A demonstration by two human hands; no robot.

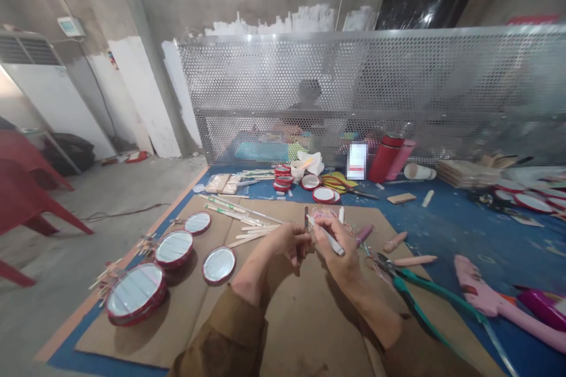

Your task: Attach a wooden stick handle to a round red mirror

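Over the cardboard sheet [283, 324], my left hand [287, 241] pinches a thin, dark upright strip [306, 218] whose kind I cannot make out. My right hand [342, 256] is closed around a white marker-like pen [332, 241], its tip close to the strip. Behind the hands lies a tangle of pinkish thread [325, 212]. Pale craft sticks [254, 234] fan out left of my left hand. A round red-rimmed disc with a whitish face [219, 265] rests nearby, and stacks of similar discs [136, 291] stand farther left.
Teal-handled pliers [411, 283] and a pink glue gun [481, 288] lie on the right. A red bottle [385, 159] stands before a perforated metal screen [265, 82], with a person [307, 109] behind it. Scissors [349, 187] and more discs [324, 195] sit at the back.
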